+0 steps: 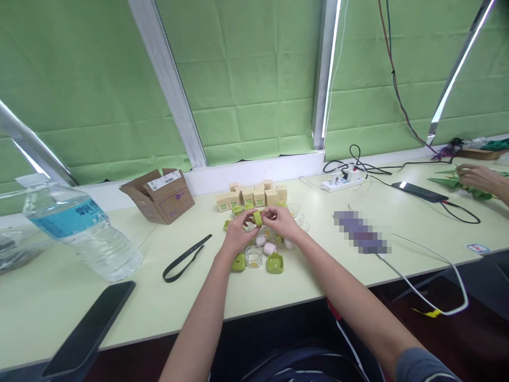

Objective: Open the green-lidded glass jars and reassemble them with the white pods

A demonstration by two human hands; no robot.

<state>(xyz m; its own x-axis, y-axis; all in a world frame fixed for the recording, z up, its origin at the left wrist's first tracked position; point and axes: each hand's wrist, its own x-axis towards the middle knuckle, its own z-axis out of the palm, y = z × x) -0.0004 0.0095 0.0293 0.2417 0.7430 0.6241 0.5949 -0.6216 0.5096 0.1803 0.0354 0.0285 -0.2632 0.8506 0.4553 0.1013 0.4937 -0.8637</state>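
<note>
Both of my hands meet over a cluster of small plastic parts at the middle of the table. My left hand pinches a small green plastic case part from its left side. On its right side, the fingertips of my right hand close on the same part. Just below my hands lie a clear square cup, a green tray-like shell and a rounded green piece. Pale pink pieces lie between them. More clear parts are partly hidden behind my right hand.
Small beige boxes stand behind the cluster. Leftward are a black strap, a cardboard box, a water bottle and a phone. A power strip, cables and another phone lie right, near another person's hand.
</note>
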